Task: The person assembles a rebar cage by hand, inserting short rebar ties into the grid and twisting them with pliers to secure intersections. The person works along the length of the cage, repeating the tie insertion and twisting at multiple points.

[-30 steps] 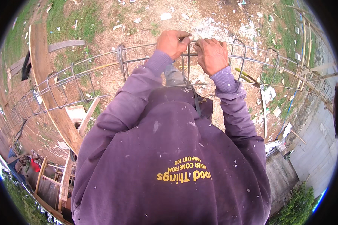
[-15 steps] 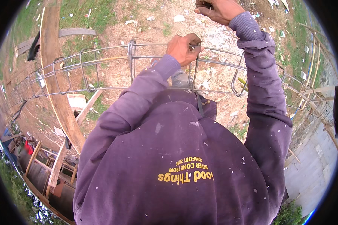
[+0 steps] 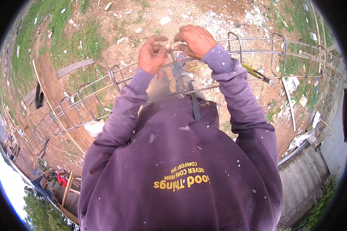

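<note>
A long cage of steel reinforcing bars (image 3: 254, 39) with square stirrups runs across in front of my body. My left hand (image 3: 153, 56) is over its middle, thumb and forefinger drawn together near the top of one stirrup (image 3: 180, 73). Just to the right, my right hand (image 3: 196, 41) curls in above the top bars, its fingertips close to the left ones. Anything between the fingers is too small to make out. Beside my right forearm, a hand tool with yellow-green handles (image 3: 252, 72) and a metal head lies by the cage bars.
A wide wooden plank (image 3: 46, 77) crosses beneath the cage at the left, with a shorter grey board (image 3: 75, 67) near it. Litter lies scattered over dirt and grass. A concrete wall (image 3: 306, 165) stands at the lower right. Below the cage, my legs (image 3: 160, 86) show.
My right hand has come down and left to the cage, beside my left hand. My left hand has shifted left, off the bar it was touching. The view has turned, tilting the cage.
</note>
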Available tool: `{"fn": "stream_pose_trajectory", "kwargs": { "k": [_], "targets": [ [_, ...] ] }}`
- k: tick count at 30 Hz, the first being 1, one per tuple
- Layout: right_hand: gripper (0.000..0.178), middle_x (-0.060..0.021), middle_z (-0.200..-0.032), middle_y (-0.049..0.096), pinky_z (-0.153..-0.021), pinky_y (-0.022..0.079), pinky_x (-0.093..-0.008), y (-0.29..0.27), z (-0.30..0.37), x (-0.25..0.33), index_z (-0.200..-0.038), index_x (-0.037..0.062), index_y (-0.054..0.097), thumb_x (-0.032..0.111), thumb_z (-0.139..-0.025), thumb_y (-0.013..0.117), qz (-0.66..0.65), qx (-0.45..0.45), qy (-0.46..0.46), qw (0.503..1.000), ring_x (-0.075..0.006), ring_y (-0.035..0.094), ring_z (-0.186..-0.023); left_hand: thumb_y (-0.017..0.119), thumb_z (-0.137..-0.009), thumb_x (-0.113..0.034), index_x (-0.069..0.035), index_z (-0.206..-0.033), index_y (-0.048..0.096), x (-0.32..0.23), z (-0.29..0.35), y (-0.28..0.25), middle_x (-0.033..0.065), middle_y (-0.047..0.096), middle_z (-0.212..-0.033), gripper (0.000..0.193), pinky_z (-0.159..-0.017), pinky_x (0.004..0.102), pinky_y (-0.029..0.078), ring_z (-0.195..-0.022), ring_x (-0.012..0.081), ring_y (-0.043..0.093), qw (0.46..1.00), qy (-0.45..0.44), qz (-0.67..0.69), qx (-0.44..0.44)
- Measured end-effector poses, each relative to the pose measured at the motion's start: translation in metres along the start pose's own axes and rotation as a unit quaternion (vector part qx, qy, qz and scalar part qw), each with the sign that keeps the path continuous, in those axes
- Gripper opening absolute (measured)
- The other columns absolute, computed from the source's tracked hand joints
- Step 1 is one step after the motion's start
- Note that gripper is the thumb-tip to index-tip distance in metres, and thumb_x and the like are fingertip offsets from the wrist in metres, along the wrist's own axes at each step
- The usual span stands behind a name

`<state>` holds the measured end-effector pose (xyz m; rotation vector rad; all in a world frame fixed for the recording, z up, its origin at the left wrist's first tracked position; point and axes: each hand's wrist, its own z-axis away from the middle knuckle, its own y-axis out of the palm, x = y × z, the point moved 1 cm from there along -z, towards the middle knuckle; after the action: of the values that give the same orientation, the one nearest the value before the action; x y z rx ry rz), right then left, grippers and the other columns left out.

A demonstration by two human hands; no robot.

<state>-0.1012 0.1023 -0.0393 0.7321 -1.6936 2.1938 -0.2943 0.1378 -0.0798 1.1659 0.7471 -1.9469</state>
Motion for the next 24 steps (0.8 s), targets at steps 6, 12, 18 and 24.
{"fn": "stream_pose_trajectory", "kwargs": {
  "k": [6,12,18,24],
  "targets": [
    [0.035,-0.0203,-0.088,0.069,-0.085,0.052,-0.0455,0.011,-0.001,0.034,-0.096,0.0017,0.071,0.034,-0.088,0.06,-0.081,0.013,0.192,0.978,-0.0354,0.068,-0.091,0.069,-0.088,-0.009,-0.001,-0.122,0.058,-0.002,-0.001,-0.012,0.0141,0.074,-0.092,0.037,-0.075,0.0261,0.054,-0.086,0.0147,0.069,0.991,0.1,-0.072,0.056],
    [0.033,-0.0183,-0.089,0.068,-0.083,0.05,-0.0453,0.004,0.05,0.032,-0.093,0.003,0.068,0.035,-0.087,0.064,-0.156,-0.249,0.252,0.922,-0.0327,0.066,-0.089,0.082,-0.081,-0.016,0.0,-0.116,0.064,0.002,-0.004,-0.001,0.0125,0.073,-0.087,0.042,-0.071,0.0251,0.053,-0.078,0.0132,0.067,0.993,0.044,-0.112,0.002],
    [0.046,-0.0137,-0.125,0.06,-0.096,0.047,-0.0474,-0.063,0.22,-0.071,-0.121,0.0197,0.069,0.048,-0.085,0.071,0.243,-0.088,0.529,0.809,-0.0326,0.057,-0.117,0.076,-0.087,-0.036,0.001,-0.09,0.072,0.009,-0.007,0.009,0.0082,0.071,-0.075,0.037,-0.061,0.0261,0.05,-0.068,0.012,0.064,0.991,0.066,-0.101,-0.055],
    [0.036,-0.0195,-0.089,0.07,-0.076,0.052,-0.0496,-0.067,0.257,-0.093,-0.103,0.0075,0.065,0.042,-0.091,0.064,0.24,-0.003,0.442,0.864,-0.0397,0.067,-0.086,0.075,-0.087,-0.041,0.001,-0.085,0.071,0.003,-0.011,0.0,0.0068,0.069,-0.069,0.043,-0.058,0.0262,0.048,-0.062,0.0096,0.06,0.997,0.018,-0.071,0.005]
  ]
}}
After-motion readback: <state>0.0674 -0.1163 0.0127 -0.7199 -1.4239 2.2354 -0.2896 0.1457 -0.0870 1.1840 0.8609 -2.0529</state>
